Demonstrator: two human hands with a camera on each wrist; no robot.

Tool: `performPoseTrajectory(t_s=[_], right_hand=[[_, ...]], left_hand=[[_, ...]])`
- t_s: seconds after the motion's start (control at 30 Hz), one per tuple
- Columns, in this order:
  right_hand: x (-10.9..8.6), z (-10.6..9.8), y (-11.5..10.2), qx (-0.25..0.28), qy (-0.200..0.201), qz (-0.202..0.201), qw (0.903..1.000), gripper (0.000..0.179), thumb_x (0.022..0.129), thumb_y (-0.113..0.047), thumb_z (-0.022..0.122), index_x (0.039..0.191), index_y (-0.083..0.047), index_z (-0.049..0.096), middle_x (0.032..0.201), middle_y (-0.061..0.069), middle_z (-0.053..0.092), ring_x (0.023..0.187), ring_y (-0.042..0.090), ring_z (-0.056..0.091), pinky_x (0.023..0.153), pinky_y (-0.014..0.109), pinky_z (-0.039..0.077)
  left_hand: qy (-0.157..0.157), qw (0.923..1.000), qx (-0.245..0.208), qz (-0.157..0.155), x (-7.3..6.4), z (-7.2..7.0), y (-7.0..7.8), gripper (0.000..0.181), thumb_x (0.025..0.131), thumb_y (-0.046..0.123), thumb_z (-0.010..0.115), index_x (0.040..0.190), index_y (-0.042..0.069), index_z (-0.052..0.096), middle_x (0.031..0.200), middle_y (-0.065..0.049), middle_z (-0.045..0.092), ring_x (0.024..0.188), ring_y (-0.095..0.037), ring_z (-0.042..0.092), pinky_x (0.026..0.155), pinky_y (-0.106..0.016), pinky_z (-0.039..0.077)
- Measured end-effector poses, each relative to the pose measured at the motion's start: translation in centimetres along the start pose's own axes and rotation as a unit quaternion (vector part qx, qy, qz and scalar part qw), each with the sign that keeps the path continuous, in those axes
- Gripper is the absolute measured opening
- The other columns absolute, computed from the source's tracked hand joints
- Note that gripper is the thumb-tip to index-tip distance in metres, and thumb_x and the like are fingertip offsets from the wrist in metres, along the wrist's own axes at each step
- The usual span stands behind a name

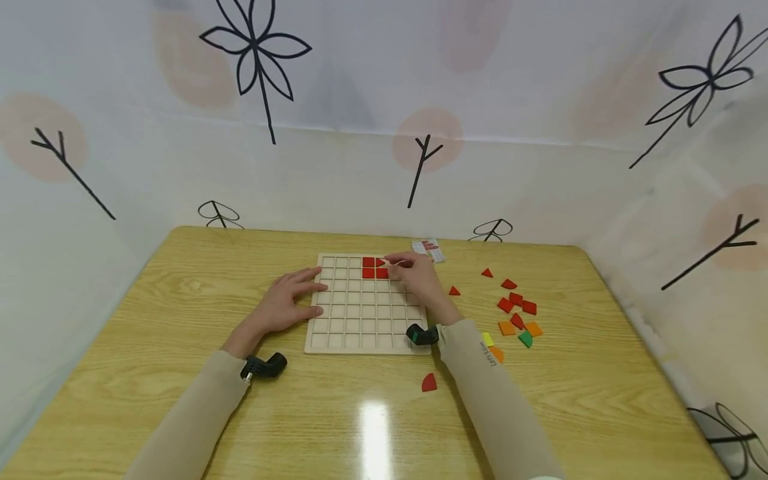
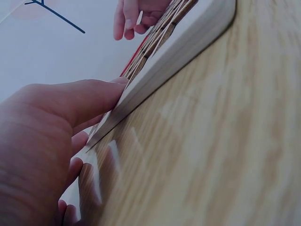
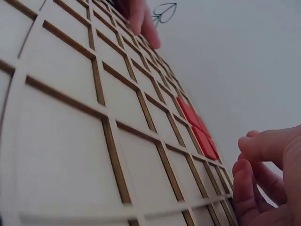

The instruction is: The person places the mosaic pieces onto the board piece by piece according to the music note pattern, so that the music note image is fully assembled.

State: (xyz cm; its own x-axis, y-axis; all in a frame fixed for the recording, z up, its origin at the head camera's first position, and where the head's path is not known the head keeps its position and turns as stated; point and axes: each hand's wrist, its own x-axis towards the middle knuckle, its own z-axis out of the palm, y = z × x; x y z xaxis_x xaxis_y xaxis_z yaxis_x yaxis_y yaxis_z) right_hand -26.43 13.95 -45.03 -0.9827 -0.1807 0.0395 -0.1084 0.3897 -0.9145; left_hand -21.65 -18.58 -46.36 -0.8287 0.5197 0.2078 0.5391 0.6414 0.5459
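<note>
A pale wooden grid board [image 1: 313, 346] lies on the table. Its upper part holds red squares [image 1: 369, 273] and a red triangle [image 1: 381, 263] in neighbouring cells. My left hand [image 1: 288, 301] rests at the board's left edge, fingers spread, fingertips over the rim; its thumb [image 2: 96, 96] touches that edge in the left wrist view. Over the board's upper right is my right hand [image 1: 418, 277], fingertips close beside the red triangle. In the right wrist view its fingers [image 3: 244, 181] are bent toward the thumb; I cannot tell whether a small piece is between them.
Right of the board lie scattered red pieces [image 1: 505, 305], orange pieces [image 1: 507, 328], a green piece [image 1: 525, 339] and a yellow piece [image 1: 488, 339], partly near the right sleeve. One red quarter-round [image 1: 429, 383] is nearer the front. Behind the board is a small printed packet [image 1: 435, 251].
</note>
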Motion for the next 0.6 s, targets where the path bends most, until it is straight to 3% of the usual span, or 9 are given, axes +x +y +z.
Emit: performPoseTrajectory(t_s=[0.4, 0.6], right_hand=[[-0.8, -5.3, 1.6, -0.027, 0.030, -0.013, 0.9991, 0.025, 0.098, -0.010, 0.063, 0.121, -0.004, 0.071, 0.118, 0.014, 0.067, 0.099, 0.026, 0.061, 0.075, 0.029, 0.051], [-2.0, -8.6, 2.7, -0.057, 0.042, 0.015, 0.9974, 0.028, 0.099, -0.015, 0.063, 0.124, -0.004, 0.069, 0.118, 0.014, 0.065, 0.095, 0.027, 0.059, 0.074, 0.029, 0.051]], left_hand=[[-0.003, 1.0000, 0.004, -0.004, -0.2, -0.1, -0.1, 0.048, 0.089, 0.034, 0.074, 0.132, 0.014, 0.066, 0.158, -0.009, 0.037, 0.144, -0.037, 0.029, 0.114, -0.063, 0.015], [-0.002, 1.0000, 0.006, 0.000, -0.2, -0.1, 0.0, 0.048, 0.090, 0.035, 0.073, 0.132, 0.013, 0.066, 0.157, -0.010, 0.037, 0.144, -0.038, 0.029, 0.113, -0.064, 0.015]])
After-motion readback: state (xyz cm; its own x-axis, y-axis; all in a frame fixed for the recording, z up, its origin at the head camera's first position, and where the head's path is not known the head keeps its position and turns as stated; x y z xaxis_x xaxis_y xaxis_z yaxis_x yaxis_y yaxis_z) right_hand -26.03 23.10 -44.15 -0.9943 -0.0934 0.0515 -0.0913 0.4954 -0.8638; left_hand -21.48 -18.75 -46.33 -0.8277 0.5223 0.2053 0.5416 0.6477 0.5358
